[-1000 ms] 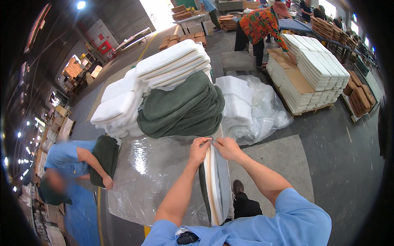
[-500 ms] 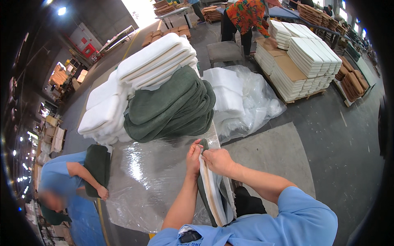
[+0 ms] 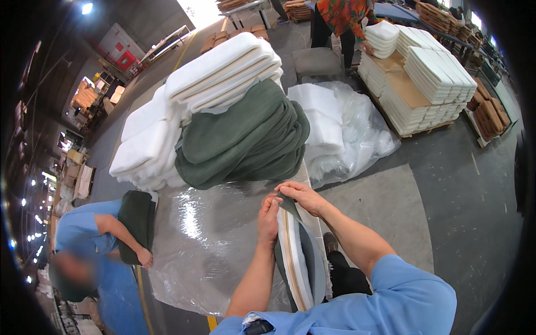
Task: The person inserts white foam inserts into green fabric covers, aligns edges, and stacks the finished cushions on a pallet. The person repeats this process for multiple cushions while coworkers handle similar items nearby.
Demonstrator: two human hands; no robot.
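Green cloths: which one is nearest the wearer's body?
The cloth in left hand and right hand, white padding showing; the others are in the pile or with the co-worker.

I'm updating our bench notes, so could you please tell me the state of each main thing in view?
Green cover: open along its edge
White pad: partly inside the cover, edge exposed
Left hand: closed on the cover's far end
Right hand: closed there too
Green cloths: heaped loosely
White pads: stacked
Table: plastic-covered
Plastic sheet: crumpled
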